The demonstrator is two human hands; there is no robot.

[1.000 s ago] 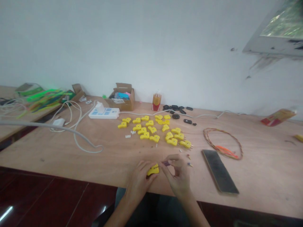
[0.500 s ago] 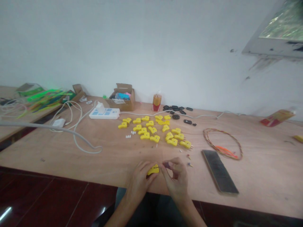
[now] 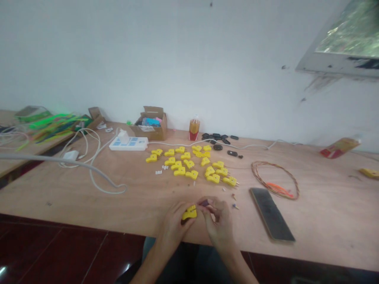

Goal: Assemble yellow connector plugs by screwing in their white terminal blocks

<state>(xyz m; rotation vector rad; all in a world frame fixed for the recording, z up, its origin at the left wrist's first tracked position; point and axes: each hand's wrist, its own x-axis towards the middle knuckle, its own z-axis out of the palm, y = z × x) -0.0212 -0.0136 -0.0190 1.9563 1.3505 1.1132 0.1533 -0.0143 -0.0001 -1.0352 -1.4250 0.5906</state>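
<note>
My left hand (image 3: 174,221) is closed around a small yellow plastic plug piece (image 3: 190,213) at the near edge of the wooden table (image 3: 142,195). Close beside it, my right hand (image 3: 218,221) pinches a tiny dark part (image 3: 204,203) against the yellow piece's right end. Several more yellow plug pieces (image 3: 189,165) lie scattered on the table just beyond my hands. A few tiny loose parts (image 3: 233,199) sit to the right of my right hand.
A dark phone (image 3: 271,213) lies right of my hands, with a coil of orange-brown wire (image 3: 274,179) behind it. A white power strip (image 3: 128,142), grey cables (image 3: 94,173), a cardboard box (image 3: 151,123), a small bottle (image 3: 194,128) and black parts (image 3: 220,140) sit farther back.
My hands have stayed together at the table's near edge; the right fingers have closed in tighter on the yellow piece. The camera view has shifted slightly.
</note>
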